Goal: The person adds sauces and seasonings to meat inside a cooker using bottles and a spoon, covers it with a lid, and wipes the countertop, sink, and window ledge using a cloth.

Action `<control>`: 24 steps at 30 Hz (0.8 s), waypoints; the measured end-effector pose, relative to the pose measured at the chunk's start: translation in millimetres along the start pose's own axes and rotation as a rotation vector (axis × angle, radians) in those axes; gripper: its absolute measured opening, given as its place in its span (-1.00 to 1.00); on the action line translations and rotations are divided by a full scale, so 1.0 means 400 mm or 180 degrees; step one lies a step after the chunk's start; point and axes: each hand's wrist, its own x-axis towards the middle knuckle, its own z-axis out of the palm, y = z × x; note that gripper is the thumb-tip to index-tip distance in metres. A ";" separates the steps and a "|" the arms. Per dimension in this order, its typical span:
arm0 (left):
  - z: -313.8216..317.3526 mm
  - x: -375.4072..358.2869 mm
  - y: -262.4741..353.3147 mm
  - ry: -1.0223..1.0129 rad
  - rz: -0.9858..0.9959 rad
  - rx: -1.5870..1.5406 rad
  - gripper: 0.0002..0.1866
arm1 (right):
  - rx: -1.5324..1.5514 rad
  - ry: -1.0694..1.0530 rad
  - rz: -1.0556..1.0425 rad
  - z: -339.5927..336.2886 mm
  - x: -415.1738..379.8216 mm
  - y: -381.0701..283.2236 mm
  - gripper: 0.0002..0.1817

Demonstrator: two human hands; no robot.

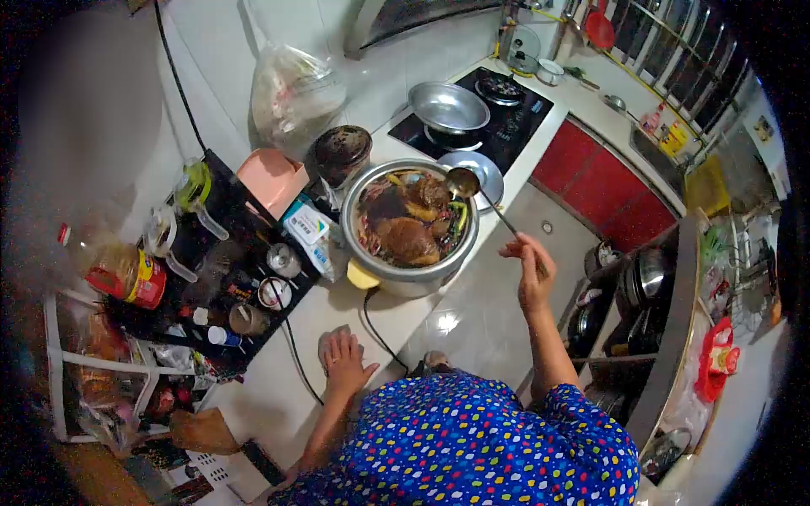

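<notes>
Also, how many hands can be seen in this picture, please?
2. The left hand rests on the counter, palm down; the right hand holds the ladle by its handle, beside the pot. No other hand shows.

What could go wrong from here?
1. Drips: the ladle in the right hand appears right by the rim of the pot, next to a plate; any liquid in it might miss the pot.
2. Snag: a black cord runs from beside the pot toward the counter's front edge, near the left hand and the shirt. If attached, a tug could shift the pot.
</notes>
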 end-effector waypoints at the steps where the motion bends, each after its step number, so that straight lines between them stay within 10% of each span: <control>1: 0.001 0.000 0.002 0.0026 -0.0032 0.0102 0.01 | 0.0017 -0.0019 -0.0003 -0.014 0.020 0.018 -0.75; 8: -0.011 0.041 0.047 -0.0185 -0.0323 0.0080 0.01 | 0.1155 0.1188 0.1096 -0.106 0.196 0.128 -0.61; 24: -0.005 0.040 0.075 0.0278 -0.0336 -0.0006 -0.04 | 0.1089 0.1092 0.1012 -0.098 0.191 0.136 -0.66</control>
